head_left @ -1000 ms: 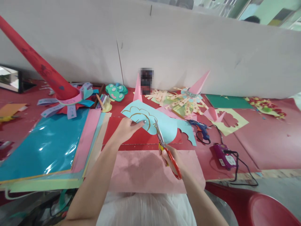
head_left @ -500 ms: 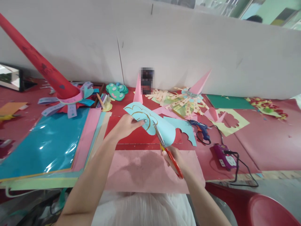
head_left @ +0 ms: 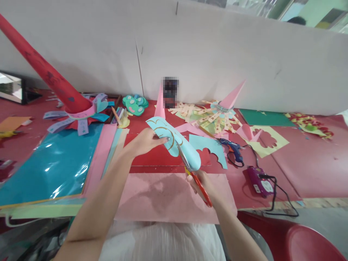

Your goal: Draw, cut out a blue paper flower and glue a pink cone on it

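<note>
My left hand [head_left: 149, 140] pinches the left side of a light blue sheet of paper [head_left: 190, 155], thumb on top. Brown curved and scalloped lines are drawn on the sheet, and its right side curls over. In my right hand [head_left: 198, 181] is a pair of scissors [head_left: 201, 190] with red and yellow handles. The blades point up and away from me, at the paper's lower edge near a drawn curve. Part of the blades is hidden by the paper. Below both hands lies a pink sheet [head_left: 163, 203], and behind them a red sheet [head_left: 152, 156].
A blue glue gun [head_left: 233, 149] and a purple power block [head_left: 259, 181] with black cables lie at right. A tall red paper cone [head_left: 54, 81] stands left, behind a glossy blue sheet [head_left: 57, 166]. Pink paper cones [head_left: 160, 105] and cut strips [head_left: 217, 121] sit near the wall.
The light blue paper has turned slightly and its right side curls more tightly. My left hand has shifted a little; the scissors stay nearly in the same place.
</note>
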{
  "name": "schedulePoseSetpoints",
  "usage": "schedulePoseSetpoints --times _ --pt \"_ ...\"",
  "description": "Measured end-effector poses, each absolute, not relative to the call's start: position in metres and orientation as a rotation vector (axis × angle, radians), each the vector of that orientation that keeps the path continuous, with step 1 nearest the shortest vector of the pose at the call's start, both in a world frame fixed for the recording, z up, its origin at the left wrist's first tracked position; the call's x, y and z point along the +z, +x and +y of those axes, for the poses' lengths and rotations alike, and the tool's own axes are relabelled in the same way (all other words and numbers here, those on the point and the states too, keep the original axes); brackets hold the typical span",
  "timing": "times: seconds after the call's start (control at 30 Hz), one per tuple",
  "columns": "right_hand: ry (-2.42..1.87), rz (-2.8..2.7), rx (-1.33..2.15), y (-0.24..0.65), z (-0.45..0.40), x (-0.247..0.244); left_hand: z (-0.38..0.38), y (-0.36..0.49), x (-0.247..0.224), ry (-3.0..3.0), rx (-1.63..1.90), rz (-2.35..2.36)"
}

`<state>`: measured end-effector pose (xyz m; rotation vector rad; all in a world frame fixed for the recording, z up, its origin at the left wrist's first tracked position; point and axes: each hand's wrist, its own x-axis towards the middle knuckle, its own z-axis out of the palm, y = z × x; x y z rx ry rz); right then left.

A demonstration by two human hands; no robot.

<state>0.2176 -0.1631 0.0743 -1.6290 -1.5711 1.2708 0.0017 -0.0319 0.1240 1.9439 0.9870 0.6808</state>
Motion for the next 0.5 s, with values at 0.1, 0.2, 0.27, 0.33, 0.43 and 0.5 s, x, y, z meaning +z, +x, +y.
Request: schedulePoseSetpoints --times 0.1,0.2,0.27,0.33,0.43,0.5 --pt "-1.62 -1.549 1.275 0.2164 -0.1642 0.0767 -0.0299 -0.0006 0.1234 1.976 0.667 0.988" --pt "-1.588 -1.533 1.298 0.2163 -0.1648 0.0758 -0.028 -0.002 0.1221 1.981 0.658 0.964" --pt "-1.575 -1.532 1.31 0.2165 -0.1649 0.0746 -0.0273 -0.0026 0.1218 1.993 0.653 0.954" --pt "-1.568 -1.529 1.315 0.2165 -0.1651 0.0737 -0.027 -0.003 0.1226 2.006 0.641 0.967" --pt "-1.562 -1.523 1.309 0.2157 -0.166 0.0737 -0.0273 -0.0034 0.1245 2.02 0.637 0.995" --pt "-1.562 -1.525 1.306 0.2149 -0.1666 0.0746 -0.0275 -0.0035 0.1257 2.022 0.644 1.0"
